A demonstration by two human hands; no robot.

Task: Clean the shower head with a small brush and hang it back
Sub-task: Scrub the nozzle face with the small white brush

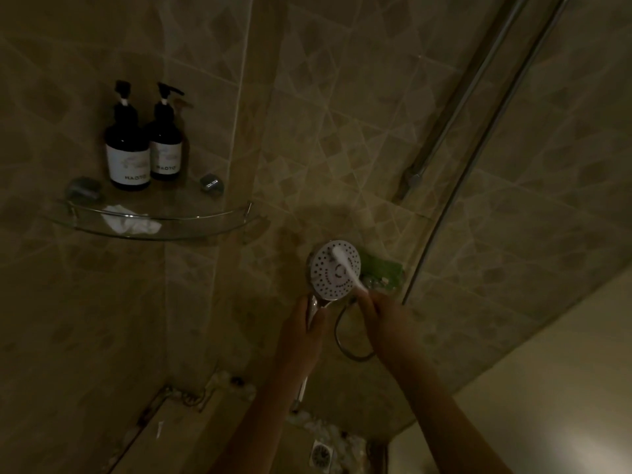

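Observation:
In the dim shower stall, the round white shower head (333,277) faces me, its spray plate dotted with holes. My left hand (306,328) grips its chrome handle from below. My right hand (383,314) holds a small white brush (347,266), whose head lies across the upper part of the spray plate. The metal hose (345,343) loops down between my two hands.
A glass corner shelf (191,220) at the left carries two dark pump bottles (128,145) and a white cloth (131,220). A chrome rail (455,121) runs diagonally up the right wall. A green object (384,271) sits behind the shower head. A floor drain (321,455) lies below.

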